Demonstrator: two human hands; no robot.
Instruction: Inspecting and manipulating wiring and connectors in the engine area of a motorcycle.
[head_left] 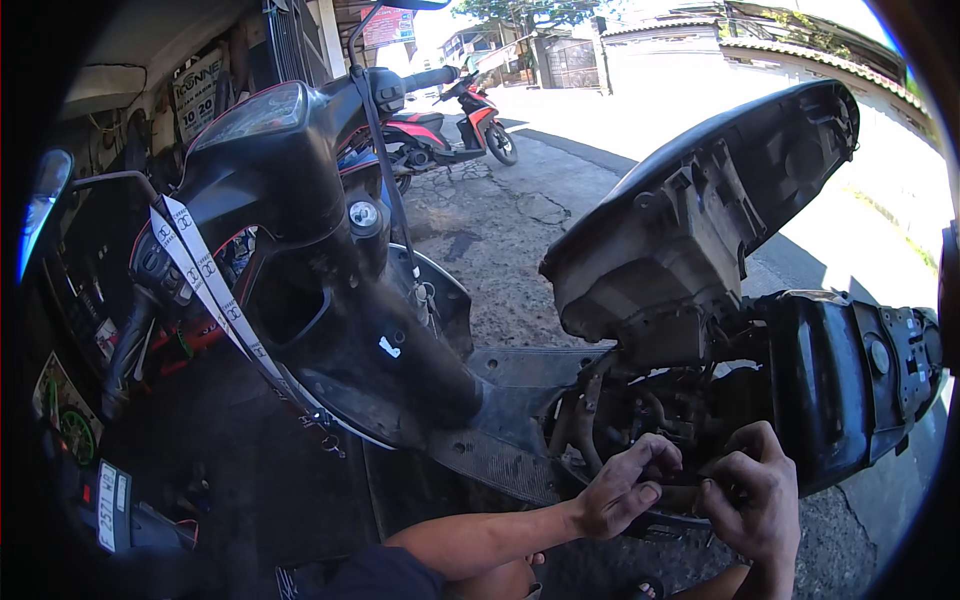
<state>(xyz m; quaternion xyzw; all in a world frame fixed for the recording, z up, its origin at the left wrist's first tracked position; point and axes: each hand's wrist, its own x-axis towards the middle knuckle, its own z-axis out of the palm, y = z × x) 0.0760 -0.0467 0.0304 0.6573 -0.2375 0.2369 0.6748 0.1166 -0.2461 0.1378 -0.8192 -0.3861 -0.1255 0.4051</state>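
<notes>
A black scooter (pixel 335 340) stands with its seat (pixel 700 210) tipped up over an exposed engine bay (pixel 660 400). My left hand (pixel 625 485) is at the near side of the open bay, fingers curled toward the thumb; what it holds, if anything, is too small to make out. My right hand (pixel 750 490) is just right of it, also with bent, closed fingers around something I cannot make out, beside the black rear body (pixel 815 390). The ribbed floorboard (pixel 485 460) runs to the left of both hands.
A white lanyard with keys (pixel 205 270) hangs from the left mirror stem. A red-and-black scooter (pixel 470 130) is parked on the pavement beyond. A cluttered workshop wall (pixel 130 120) lies left, with a detached plate holder (pixel 140 510) low down. A white boundary wall (pixel 760 75) lines the sunlit road.
</notes>
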